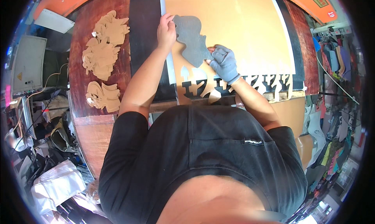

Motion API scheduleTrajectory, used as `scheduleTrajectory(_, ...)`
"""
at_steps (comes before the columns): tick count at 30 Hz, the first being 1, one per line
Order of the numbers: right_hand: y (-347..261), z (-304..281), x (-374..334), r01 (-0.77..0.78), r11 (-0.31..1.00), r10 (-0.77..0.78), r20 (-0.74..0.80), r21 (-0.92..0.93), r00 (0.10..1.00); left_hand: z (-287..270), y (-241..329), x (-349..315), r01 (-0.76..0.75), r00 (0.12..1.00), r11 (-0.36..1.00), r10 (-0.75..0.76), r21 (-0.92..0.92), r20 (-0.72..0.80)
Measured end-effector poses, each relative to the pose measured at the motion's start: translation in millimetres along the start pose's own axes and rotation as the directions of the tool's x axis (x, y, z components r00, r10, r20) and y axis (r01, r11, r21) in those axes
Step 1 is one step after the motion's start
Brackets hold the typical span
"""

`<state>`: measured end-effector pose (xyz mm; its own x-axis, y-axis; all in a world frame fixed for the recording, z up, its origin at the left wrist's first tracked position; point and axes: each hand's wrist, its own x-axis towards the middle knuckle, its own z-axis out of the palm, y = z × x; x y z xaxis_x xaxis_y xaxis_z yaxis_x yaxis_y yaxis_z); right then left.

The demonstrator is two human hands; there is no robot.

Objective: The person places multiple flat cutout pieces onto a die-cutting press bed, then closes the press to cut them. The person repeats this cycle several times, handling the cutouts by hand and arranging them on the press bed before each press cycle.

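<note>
Over the near left part of the tan sheet (246, 26), holding the gray plate (191, 38) with both hands. With the bare left hand (167, 33), gripping the plate at its upper left edge, with fingers bent and closed in against the rim. With the right hand (224, 61), in a blue-gray glove, pinching the lower right corner, with bare tips of thumb and finger showing. Set between the two hands on a slant: just right of the left hand, up and left of the right. Curved in outline, notched on the left side. Cannot tell whether raised or resting flat on the sheet.

Noted along the near edge of the sheet, just below the plate: a cut strip (201, 83) with dark gaps. Noted well left of the left hand, past a black band (142, 32): three piles of tan cut-outs (101, 59) on a reddish tabletop (84, 17).
</note>
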<state>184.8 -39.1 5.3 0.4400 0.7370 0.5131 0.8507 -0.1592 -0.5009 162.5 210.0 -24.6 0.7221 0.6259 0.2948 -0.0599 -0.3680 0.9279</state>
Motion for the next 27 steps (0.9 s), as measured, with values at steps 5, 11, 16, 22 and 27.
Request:
scheduleTrajectory(5, -1, 1, 3, 0.03, 0.999, -0.03, -0.019, -0.031, 0.999, 5, 4, 2, -0.018, 0.999, 0.995, 0.021, 0.097, -0.025)
scheduleTrajectory(11, -17, -25, -15, -0.142, 0.986, 0.136, -0.07, -0.092, 0.988, -17, 17, -28, -0.083, 0.995, 0.991, 0.088, 0.102, -0.039)
scheduleTrajectory(16, -34, -35, -42, -0.487, 0.873, 0.485, -0.052, -0.018, 0.873, -42, 16, -111, -0.175, 0.977, 0.932, 0.124, 0.318, 0.174)
scheduleTrajectory(22, -15, 2, -3, -0.101, 0.969, 0.102, -0.008, -0.224, 0.995, -36, 15, -123, -0.329, 0.942, 0.816, 0.249, 0.476, 0.225)
scheduleTrajectory(27, -4, 1, 2, -0.152, 0.987, 0.153, 0.019, -0.044, 0.988, -37, 19, -121, -0.301, 0.949, 0.838, 0.217, 0.455, 0.229)
